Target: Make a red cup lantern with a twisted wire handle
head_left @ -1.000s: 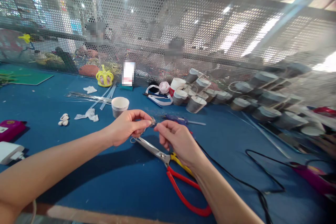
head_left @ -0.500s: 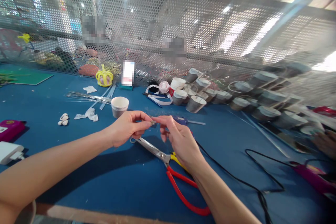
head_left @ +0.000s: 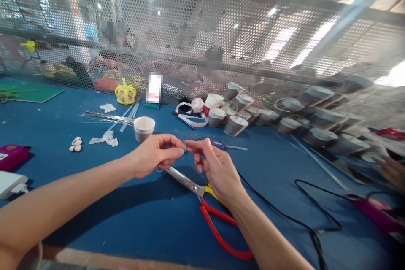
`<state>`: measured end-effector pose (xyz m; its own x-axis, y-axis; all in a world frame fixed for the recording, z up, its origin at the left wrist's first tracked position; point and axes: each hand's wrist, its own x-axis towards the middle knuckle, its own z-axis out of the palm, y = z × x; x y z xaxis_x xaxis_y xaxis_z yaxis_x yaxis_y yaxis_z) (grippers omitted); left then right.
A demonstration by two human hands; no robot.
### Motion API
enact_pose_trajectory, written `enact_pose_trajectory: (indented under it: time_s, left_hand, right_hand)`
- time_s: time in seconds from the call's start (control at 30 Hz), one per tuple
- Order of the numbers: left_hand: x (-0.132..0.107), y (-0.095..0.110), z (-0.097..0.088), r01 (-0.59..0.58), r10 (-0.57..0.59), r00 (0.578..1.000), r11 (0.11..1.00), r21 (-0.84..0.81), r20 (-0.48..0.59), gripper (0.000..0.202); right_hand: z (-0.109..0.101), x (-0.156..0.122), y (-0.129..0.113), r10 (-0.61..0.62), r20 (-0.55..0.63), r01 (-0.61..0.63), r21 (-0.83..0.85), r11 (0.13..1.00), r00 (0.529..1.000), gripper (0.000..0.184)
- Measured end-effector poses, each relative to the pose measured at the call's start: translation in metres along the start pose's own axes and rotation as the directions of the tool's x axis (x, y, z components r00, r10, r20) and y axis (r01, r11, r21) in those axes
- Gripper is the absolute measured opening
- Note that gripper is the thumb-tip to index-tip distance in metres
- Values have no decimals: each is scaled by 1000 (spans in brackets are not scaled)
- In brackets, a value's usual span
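My left hand (head_left: 155, 155) and my right hand (head_left: 214, 166) meet fingertip to fingertip above the blue table (head_left: 133, 215). Both pinch one tiny grey piece (head_left: 186, 148) between thumb and forefinger; it is too small to name. Just below the hands lie scissors with red and yellow handles (head_left: 205, 206), blades pointing left. A small paper cup (head_left: 144, 128) stands upright just beyond my left hand.
A perforated metal screen (head_left: 202, 38) closes off the back, with people behind it. Several grey-wrapped cups (head_left: 284, 120) pile up at the right. A black cable (head_left: 303, 215) and a pink tool (head_left: 376, 213) lie right. A white charger (head_left: 11, 182), a pink box (head_left: 11, 155) and wire rods (head_left: 107, 117) sit left.
My right hand has moved left and up to close its fingertips against the left hand's pinch. The left hand has barely shifted.
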<state>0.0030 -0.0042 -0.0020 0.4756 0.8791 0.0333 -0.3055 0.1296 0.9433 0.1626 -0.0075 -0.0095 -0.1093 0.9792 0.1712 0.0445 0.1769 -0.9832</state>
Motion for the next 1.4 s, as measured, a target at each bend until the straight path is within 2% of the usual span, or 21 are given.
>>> enact_pose_trajectory:
  time_s: [0.17, 0.33, 0.43, 0.5, 0.6, 0.7, 0.9, 1.1, 1.23, 1.4]
  left_hand:
    - [-8, 8, 5, -22, 19, 993, 1000, 18, 120, 14]
    - [-20, 17, 10, -38, 16, 963, 996, 75, 269, 11]
    - [-22, 19, 11, -35, -7, 954, 990, 135, 299, 9]
    - [-19, 17, 11, -29, -6, 969, 990, 137, 248, 11]
    - [-11, 11, 8, -35, 28, 998, 992, 123, 59, 17]
    - [-4, 4, 4, -45, 50, 998, 991, 122, -38, 20]
    - [0, -2, 1, -30, 33, 999, 995, 94, -27, 21]
    - [1, -4, 2, -17, 20, 999, 999, 47, -50, 25]
    - [2, -6, 2, -14, 20, 995, 998, 59, -93, 25]
    - [2, -6, 1, -45, 58, 993, 991, 123, -107, 22]
  right_hand:
    - [1, 0, 0, 26, -13, -25, 27, 999, 1000, 48]
    - [0, -2, -2, 20, 22, -21, 29, 999, 1000, 44]
    - [-1, -5, -2, -11, 49, 9, 29, 1000, 999, 44]
    - [-2, -7, -2, -30, 85, 26, 47, 999, 996, 46]
    - [-2, -9, 1, -54, 134, 43, 77, 996, 990, 49]
    - [-1, -9, 5, -72, 158, 58, 91, 994, 985, 47]
    - [0, -6, 8, -86, 152, 73, 89, 993, 985, 44]
    - [1, -6, 6, -119, 125, 125, -47, 991, 985, 45]
    - [2, -7, 5, -142, 114, 158, -145, 977, 983, 45]
    - [2, -7, 6, -138, 114, 155, -157, 975, 984, 45]
